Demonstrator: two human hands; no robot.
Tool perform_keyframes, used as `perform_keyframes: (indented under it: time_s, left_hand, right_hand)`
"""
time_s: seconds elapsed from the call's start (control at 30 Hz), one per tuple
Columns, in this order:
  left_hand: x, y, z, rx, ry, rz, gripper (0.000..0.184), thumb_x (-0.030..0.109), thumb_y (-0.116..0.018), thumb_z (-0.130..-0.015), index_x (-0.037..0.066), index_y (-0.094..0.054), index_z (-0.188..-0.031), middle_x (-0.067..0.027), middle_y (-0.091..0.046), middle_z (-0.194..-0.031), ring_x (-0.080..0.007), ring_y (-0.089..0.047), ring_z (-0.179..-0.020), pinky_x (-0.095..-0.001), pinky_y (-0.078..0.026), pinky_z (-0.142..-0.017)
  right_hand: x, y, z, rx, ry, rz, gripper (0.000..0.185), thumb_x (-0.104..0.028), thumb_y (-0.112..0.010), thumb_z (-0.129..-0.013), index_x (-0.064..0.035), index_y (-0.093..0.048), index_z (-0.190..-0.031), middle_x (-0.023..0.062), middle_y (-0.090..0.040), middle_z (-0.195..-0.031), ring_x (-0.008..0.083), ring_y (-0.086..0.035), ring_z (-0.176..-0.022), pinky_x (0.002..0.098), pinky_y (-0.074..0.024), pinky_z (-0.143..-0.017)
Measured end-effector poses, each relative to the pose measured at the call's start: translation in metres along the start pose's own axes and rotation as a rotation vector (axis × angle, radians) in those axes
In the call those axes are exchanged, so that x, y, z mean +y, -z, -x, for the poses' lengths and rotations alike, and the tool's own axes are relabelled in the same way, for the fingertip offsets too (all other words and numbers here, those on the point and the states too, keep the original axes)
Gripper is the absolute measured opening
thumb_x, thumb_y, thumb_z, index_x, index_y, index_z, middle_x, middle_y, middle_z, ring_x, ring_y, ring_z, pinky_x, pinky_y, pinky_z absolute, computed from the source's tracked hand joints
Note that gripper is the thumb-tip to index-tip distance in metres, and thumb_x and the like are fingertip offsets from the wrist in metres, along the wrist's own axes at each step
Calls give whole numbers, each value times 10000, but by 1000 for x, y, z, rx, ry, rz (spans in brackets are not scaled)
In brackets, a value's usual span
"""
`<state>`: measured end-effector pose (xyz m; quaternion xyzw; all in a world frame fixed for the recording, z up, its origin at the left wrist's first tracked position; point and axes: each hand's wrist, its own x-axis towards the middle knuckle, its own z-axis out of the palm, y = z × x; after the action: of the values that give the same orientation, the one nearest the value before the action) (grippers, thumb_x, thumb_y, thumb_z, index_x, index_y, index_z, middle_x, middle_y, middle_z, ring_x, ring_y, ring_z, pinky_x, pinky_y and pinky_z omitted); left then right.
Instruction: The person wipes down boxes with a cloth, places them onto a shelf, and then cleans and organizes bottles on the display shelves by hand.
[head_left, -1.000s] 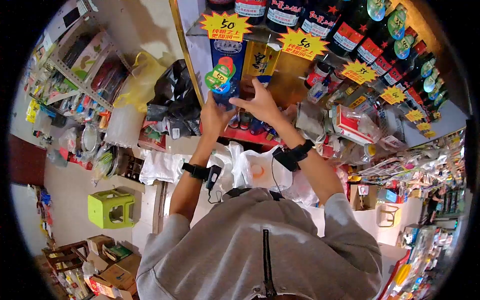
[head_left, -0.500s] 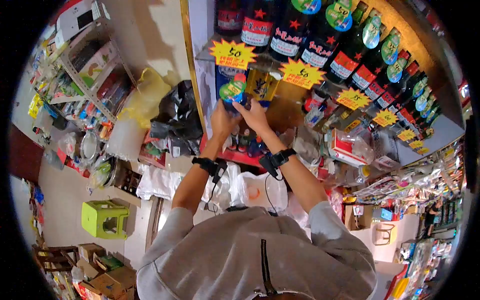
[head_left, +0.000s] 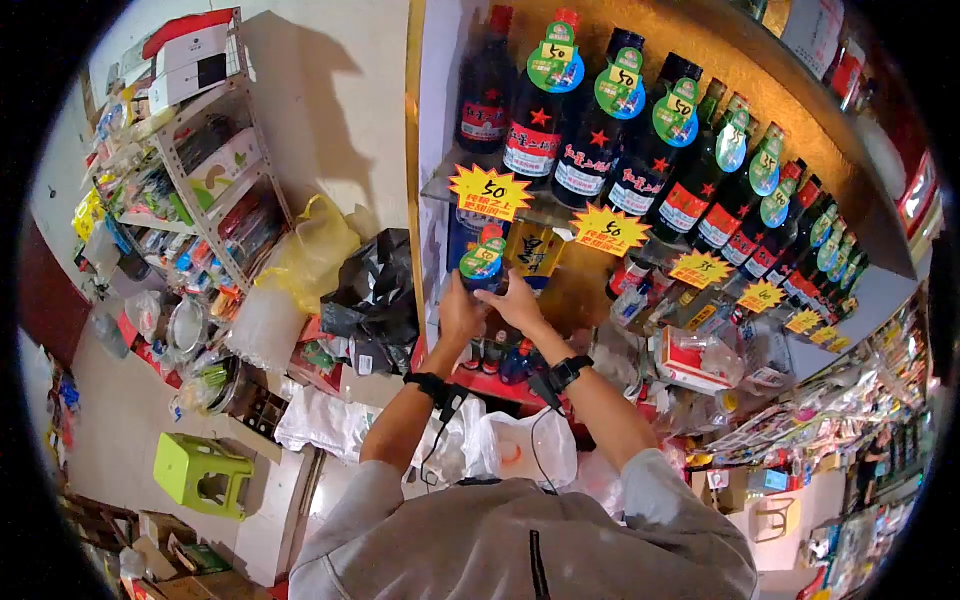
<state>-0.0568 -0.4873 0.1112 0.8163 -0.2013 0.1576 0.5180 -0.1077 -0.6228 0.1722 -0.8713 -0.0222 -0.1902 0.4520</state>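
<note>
In the head view both my hands are closed around a dark blue bottle [head_left: 487, 284] with a red cap and a round green-and-blue price tag [head_left: 482, 262] marked 50. My left hand [head_left: 463, 312] grips it from the left side. On the right, my right hand [head_left: 517, 302] wraps it with the thumb across the front. The bottle is upright, in front of the lower shelf space; its lower part is hidden by my hands. Just behind it stands a yellow-and-blue box [head_left: 532, 252]. A yellow starburst price card [head_left: 489, 193] hangs from the shelf edge above.
A row of dark liquor bottles [head_left: 583, 150] with tags lines the upper shelf. Small bottles [head_left: 517, 362] stand on a red surface below my hands. White plastic bags [head_left: 525, 445] lie near my body. At left are a black bag [head_left: 372, 300], a metal rack [head_left: 215, 205] and a green stool [head_left: 203, 473].
My head view has tilted upward, so the shelf and bottles appear lower and more of the upper row shows. Both hands keep hold of the blue bottle.
</note>
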Motion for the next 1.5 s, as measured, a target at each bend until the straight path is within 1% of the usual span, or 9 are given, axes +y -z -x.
perform_keyframes:
  time_s: [0.2, 0.27, 0.37, 0.97, 1.03, 1.17, 1.27, 1.4, 1.5]
  left_hand:
    - [-3, -4, 3, -4, 73, 84, 1022, 303, -895, -678, -140, -356, -1424, -287, -659, -1036, -470, -656, -924, -509, -536, -741]
    - [-18, -17, 5, 71, 52, 62, 952, 306, -896, -677, -134, -404, -1362, -293, -662, -1045, -470, -657, -918, -507, -538, -742]
    - [-15, -15, 1, 68, 62, 65, 817, 280, -895, -692, -66, -446, -1281, -293, -662, -1034, -476, -652, -920, -520, -534, -746]
    - [-33, -17, -12, -79, 201, -48, 753, 297, -871, -730, -64, -469, -1256, -238, -697, -844, -442, -686, -807, -526, -545, -680]
    - [-38, -18, -16, -70, 170, -58, 777, 292, -871, -730, -78, -460, -1276, -235, -698, -828, -438, -688, -797, -526, -545, -677]
    - [-54, -28, -19, -48, 101, -62, 884, 282, -870, -731, -119, -394, -1358, -249, -684, -794, -449, -680, -756, -526, -543, -664]
    - [-51, -29, -7, -91, 227, -17, 918, 234, -873, -725, -116, -357, -1398, -298, -674, -871, -476, -667, -833, -520, -542, -718]
    - [-59, -52, 46, 215, 78, -151, 925, 129, -858, -751, -74, -305, -1464, -341, -530, -1284, -429, -628, -1021, -445, -536, -860]
    - [-57, -74, 82, 98, 639, 1028, 835, -80, -635, -889, 113, -212, -1583, -233, -425, -1473, -301, -559, -1244, -350, -549, -905]
  right_hand:
    - [9, -4, -10, -9, -45, 82, 757, -478, -838, -767, 46, -555, -1235, 289, -672, -1149, 431, -648, -1106, 466, -508, -932]
    - [34, -14, -17, 48, 18, 173, 812, -544, -823, -758, 74, -556, -1212, 312, -663, -1130, 463, -638, -1087, 476, -510, -913]
    - [13, -8, -17, -64, -119, 197, 826, -421, -853, -778, 37, -499, -1368, 233, -617, -1311, 356, -602, -1219, 402, -467, -1031]
    - [54, -26, -40, -17, 37, 151, 812, -506, -833, -765, 105, -558, -1224, 296, -689, -1083, 454, -668, -1016, 450, -530, -865]
    - [52, -25, -42, -76, -110, 137, 691, -404, -850, -786, 29, -572, -1248, 213, -682, -1165, 333, -663, -1077, 405, -501, -951]
    - [50, -24, -41, -50, -110, 188, 687, -406, -851, -788, 19, -570, -1248, 199, -683, -1165, 327, -658, -1084, 414, -496, -957]
    - [48, -23, -44, -99, -115, 95, 728, -422, -864, -773, 45, -559, -1241, 198, -681, -1153, 320, -652, -1090, 412, -491, -959]
    - [50, -26, -47, -12, -15, 85, 832, -569, -878, -691, 67, -580, -1138, 254, -677, -1096, 394, -660, -1024, 443, -515, -906]
    - [37, -27, -48, -82, -156, 263, 882, -560, -885, -682, 72, -569, -1210, 241, -684, -1132, 385, -660, -1065, 439, -517, -919]
